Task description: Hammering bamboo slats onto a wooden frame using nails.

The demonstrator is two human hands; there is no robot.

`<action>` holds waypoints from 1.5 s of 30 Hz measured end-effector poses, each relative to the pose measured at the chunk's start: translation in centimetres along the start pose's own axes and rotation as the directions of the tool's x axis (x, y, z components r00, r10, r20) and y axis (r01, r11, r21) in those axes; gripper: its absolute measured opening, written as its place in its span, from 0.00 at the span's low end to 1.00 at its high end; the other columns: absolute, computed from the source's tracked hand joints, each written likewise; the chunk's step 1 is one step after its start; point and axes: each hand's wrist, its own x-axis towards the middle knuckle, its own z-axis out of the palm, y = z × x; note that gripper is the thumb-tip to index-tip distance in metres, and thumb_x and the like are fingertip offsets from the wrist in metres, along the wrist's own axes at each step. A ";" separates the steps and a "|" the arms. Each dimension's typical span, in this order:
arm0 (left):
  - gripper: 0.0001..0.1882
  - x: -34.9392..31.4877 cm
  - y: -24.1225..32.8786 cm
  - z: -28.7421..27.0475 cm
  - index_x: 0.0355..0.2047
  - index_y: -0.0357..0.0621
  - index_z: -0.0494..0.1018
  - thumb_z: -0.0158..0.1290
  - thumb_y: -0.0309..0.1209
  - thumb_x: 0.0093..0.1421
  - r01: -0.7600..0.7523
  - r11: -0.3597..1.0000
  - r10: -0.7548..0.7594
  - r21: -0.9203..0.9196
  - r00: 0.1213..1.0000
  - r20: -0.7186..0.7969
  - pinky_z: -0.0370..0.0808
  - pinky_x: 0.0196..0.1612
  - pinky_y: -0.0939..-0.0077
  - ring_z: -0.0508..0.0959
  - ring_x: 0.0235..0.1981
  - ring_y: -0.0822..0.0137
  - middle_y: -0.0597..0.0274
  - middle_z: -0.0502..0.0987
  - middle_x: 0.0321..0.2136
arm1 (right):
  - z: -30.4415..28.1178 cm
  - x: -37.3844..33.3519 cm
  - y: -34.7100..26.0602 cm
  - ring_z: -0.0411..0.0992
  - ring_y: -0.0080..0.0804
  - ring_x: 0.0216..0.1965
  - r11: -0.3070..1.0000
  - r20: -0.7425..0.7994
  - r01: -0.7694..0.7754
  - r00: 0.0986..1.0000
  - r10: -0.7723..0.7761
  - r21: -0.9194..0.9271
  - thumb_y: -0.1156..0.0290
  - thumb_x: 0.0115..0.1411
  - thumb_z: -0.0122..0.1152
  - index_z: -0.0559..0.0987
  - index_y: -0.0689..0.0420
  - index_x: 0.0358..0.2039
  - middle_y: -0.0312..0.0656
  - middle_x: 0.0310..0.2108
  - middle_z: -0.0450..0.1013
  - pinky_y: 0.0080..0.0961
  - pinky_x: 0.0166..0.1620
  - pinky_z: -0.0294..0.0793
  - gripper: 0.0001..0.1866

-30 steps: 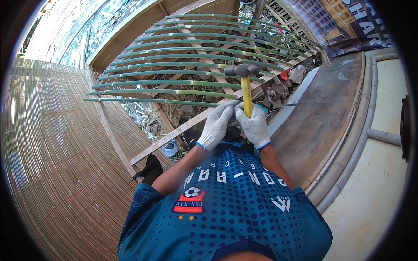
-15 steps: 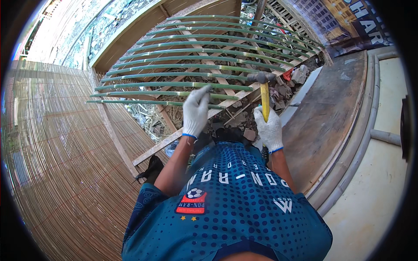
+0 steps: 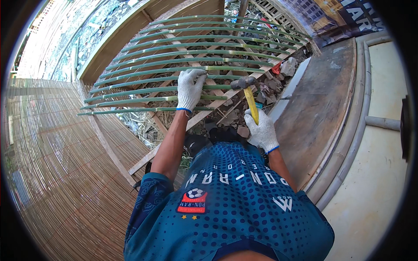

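Green bamboo slats (image 3: pixel 159 70) lie side by side, spaced apart, across a frame of pale wooden bars (image 3: pixel 202 114). My left hand (image 3: pixel 190 90), in a white knitted glove, is over the nearer slats with thumb and fingers pinched together. Whatever sits in that pinch is too small to make out. My right hand (image 3: pixel 263 131), gloved alike, grips a hammer (image 3: pixel 251 104) by its yellow handle. The hammer's dark grey head points up and away from me, close to the right ends of the slats and right of my left hand.
Woven bamboo matting (image 3: pixel 56 161) spreads along the left. Under the slats lie straw, broken bricks and rubble (image 3: pixel 272 87). To the right are a worn brown board (image 3: pixel 320 113) and grey bamboo poles (image 3: pixel 363 113). A printed banner (image 3: pixel 333 21) hangs at the far right.
My left hand has reached farther forward over the slats. The hammer has shifted left with my right hand, and its head now tilts more to the left. The whole view has shifted slightly.
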 end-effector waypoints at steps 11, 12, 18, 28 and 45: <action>0.06 -0.9 -1.1 0.9 0.39 0.45 0.84 0.62 0.28 0.62 -0.064 0.998 0.064 -0.013 0.997 0.030 0.64 0.68 0.51 0.82 0.45 0.54 0.58 0.85 0.38 | 0.1 0.5 -1.0 0.82 0.55 0.31 0.995 0.015 0.075 0.997 -0.074 -0.063 0.60 0.72 0.59 0.81 0.60 0.48 0.55 0.27 0.79 0.45 0.34 0.78 0.15; 0.06 -0.8 -1.1 1.2 0.39 0.46 0.84 0.63 0.28 0.61 -0.103 0.995 0.103 0.012 0.995 -0.006 0.64 0.68 0.50 0.81 0.44 0.54 0.59 0.85 0.38 | 0.3 0.8 -1.2 0.82 0.56 0.32 0.996 0.035 0.068 0.997 -0.066 -0.058 0.59 0.72 0.59 0.81 0.59 0.48 0.56 0.27 0.79 0.46 0.34 0.77 0.16; 0.06 -0.8 -0.5 2.1 0.36 0.46 0.84 0.64 0.27 0.58 -0.137 0.987 0.149 0.089 0.979 -0.137 0.74 0.51 0.56 0.79 0.45 0.51 0.58 0.83 0.38 | 1.2 1.9 -2.4 0.80 0.61 0.31 0.984 0.057 0.101 0.994 -0.094 -0.150 0.56 0.72 0.57 0.79 0.58 0.50 0.58 0.26 0.79 0.53 0.34 0.77 0.18; 0.05 -1.0 -1.4 2.1 0.36 0.42 0.83 0.63 0.27 0.59 -0.146 0.983 0.156 0.112 0.983 -0.094 0.73 0.53 0.57 0.79 0.45 0.51 0.57 0.83 0.39 | 3.0 3.4 -3.4 0.79 0.64 0.31 0.956 0.044 0.237 0.971 -0.233 -0.170 0.59 0.73 0.54 0.75 0.59 0.52 0.60 0.27 0.78 0.58 0.35 0.77 0.18; 0.06 -0.9 -1.6 2.3 0.33 0.41 0.83 0.65 0.28 0.57 -0.108 0.991 0.115 0.084 0.990 -0.077 0.73 0.60 0.54 0.80 0.45 0.51 0.56 0.83 0.36 | 3.9 6.2 -2.8 0.78 0.60 0.26 0.877 0.065 0.427 0.903 -0.424 -0.221 0.65 0.73 0.57 0.75 0.58 0.50 0.57 0.23 0.76 0.52 0.27 0.74 0.11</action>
